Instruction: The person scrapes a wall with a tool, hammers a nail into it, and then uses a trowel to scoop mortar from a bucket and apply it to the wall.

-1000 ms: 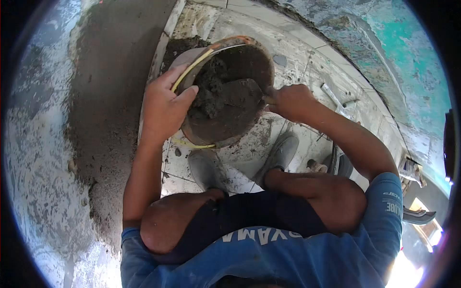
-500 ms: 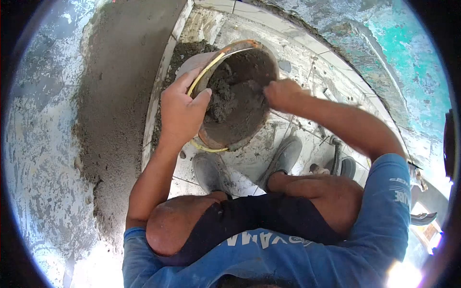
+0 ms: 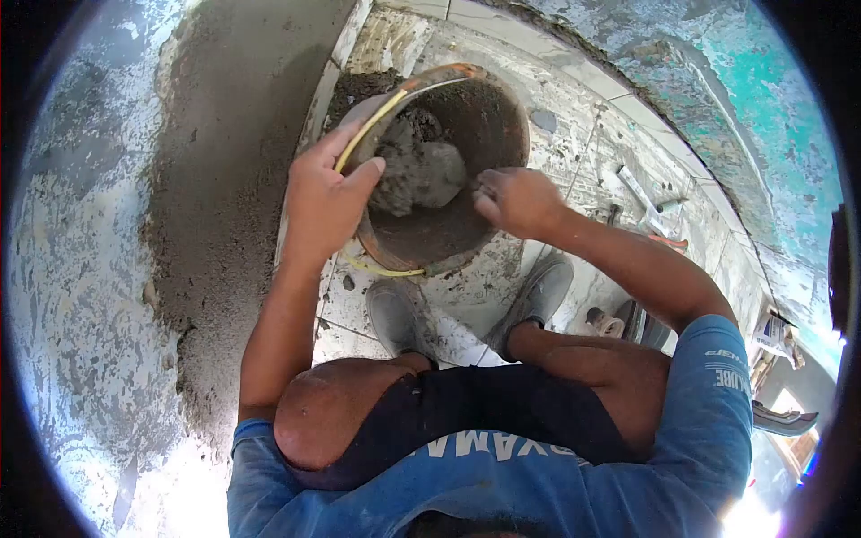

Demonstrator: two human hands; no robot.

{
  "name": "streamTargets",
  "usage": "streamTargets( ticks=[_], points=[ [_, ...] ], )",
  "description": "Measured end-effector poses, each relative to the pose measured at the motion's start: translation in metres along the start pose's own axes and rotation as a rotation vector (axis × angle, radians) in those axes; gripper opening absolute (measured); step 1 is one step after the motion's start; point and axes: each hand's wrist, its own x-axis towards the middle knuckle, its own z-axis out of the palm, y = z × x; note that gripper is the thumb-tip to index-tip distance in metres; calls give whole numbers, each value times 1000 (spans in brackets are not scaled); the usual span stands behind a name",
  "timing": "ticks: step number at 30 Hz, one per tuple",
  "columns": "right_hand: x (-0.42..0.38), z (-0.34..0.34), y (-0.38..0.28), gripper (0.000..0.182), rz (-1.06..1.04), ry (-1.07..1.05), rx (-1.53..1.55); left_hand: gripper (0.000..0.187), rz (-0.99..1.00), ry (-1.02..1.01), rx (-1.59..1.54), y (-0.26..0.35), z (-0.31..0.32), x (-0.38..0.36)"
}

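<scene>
A round bucket [image 3: 496,117], its inside coated with mortar, tilts on the floor in front of my feet. My left hand [image 3: 330,193] is closed on its left rim, thumb inside, beside the yellow handle [image 3: 372,125]. Wet grey mortar [image 3: 399,184] lies in the bucket. Over the right side of the opening, my right hand [image 3: 518,203] makes a fist around what looks like a trowel [image 3: 439,174]. Its rounded blade is smeared with mortar, and the fingers hide its handle.
A strip of wet mortar [image 3: 233,134] runs along the left, beside a raised tile edge [image 3: 318,112]. On the tiled floor [image 3: 574,224] to the right lies a metal tool [image 3: 639,193] with an orange part. My grey shoes [image 3: 397,314] stand just below the bucket.
My right hand has moved slightly down from the bucket's right rim, and the mortar-covered blade now shows inside. The left hand keeps its hold on the rim, and the bucket has shifted a little.
</scene>
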Motion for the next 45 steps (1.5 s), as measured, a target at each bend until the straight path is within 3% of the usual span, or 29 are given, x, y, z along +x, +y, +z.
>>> streamTargets(
  ticks=[1,3,4,6,11,13,15,17,19,21,23,24,25,26,28,31,34,38,41,44,45],
  points=[
    [-3,3,11,28,-7,0,-3,44,0,7,0,0,0,-1],
    [0,0,31,28,-248,246,-342,44,65,43,67,-2,3,-1],
    [1,-8,36,28,-253,244,-349,45,62,30,46,-7,1,1],
    [4,-38,34,24,-130,120,-774,45,76,34,40,-5,3,-3],
    [-2,-76,4,26,-13,-59,-766,45,37,-1,30,1,1,-1],
    [4,-81,-3,35,128,-311,-585,45,109,38,114,-1,2,1],
    [8,-82,2,44,117,-313,-577,44,104,33,72,1,4,1],
    [10,-96,-1,38,124,-249,-672,44,89,35,35,7,5,3],
    [10,-130,-21,20,199,-302,-834,44,9,-33,60,17,7,-3],
    [12,-138,-22,20,109,-322,-899,43,65,-19,89,15,20,-6],
    [25,-103,10,23,-14,-410,-903,43,134,-1,105,14,27,-7],
    [38,-78,22,30,203,-475,-688,42,170,14,103,14,29,-7],
    [43,-55,27,37,145,-524,-585,41,201,29,102,13,31,-8],
    [40,-42,21,42,193,-523,-427,41,205,30,101,12,30,-8],
    [33,8,36,43,27,-378,-289,41,121,3,42,5,22,-6],
    [25,18,20,42,40,-429,-105,43,117,-9,81,8,14,-2],
    [15,0,-8,39,-43,-220,-140,46,42,25,4,7,2,5],
    [8,-4,-10,39,-82,-215,-273,46,16,63,15,-2,-4,2],
    [-3,-1,-12,40,-81,-327,-383,45,15,75,47,1,-2,-3],
    [-9,-13,-33,33,-106,-240,-411,44,6,53,-6,-3,-4,-4],
    [-8,-29,-46,37,-144,-386,-379,44,19,40,-12,-5,-5,-3]
  ],
)
